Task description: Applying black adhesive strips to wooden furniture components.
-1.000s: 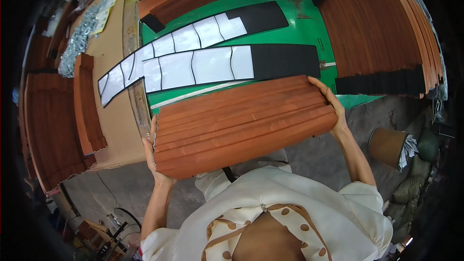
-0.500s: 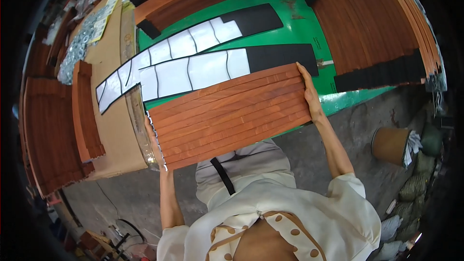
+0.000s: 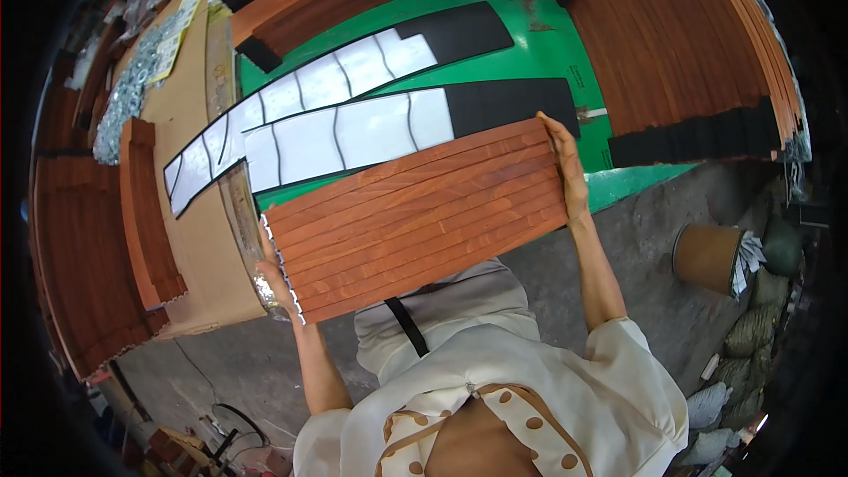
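Observation:
Between my two hands is a stack of reddish-brown wooden slats (image 3: 420, 216), lying side by side as one flat block, tilted with its right end higher. My left hand (image 3: 276, 272) grips the left end, where small metal pieces show along the edges; its fingers are partly hidden by the slats. My right hand (image 3: 567, 166) is wrapped over the right end, fingers along the end face. Just beyond the block lie a black strip with white backing (image 3: 353, 134) and a second such strip (image 3: 318, 79), both on the green tabletop (image 3: 539, 40).
More brown slats stand stacked at the right (image 3: 676, 57), at the far side (image 3: 344, 0) and at the left (image 3: 84, 247). A narrow slat bundle (image 3: 150, 212) rests on cardboard (image 3: 208, 274) near a heap of metal parts (image 3: 132, 88). A brown bin (image 3: 705, 258) stands on the floor.
The slat block has shifted slightly left and its left end has dropped a little toward me. Both hands keep hold of it; the surroundings shift slightly in view.

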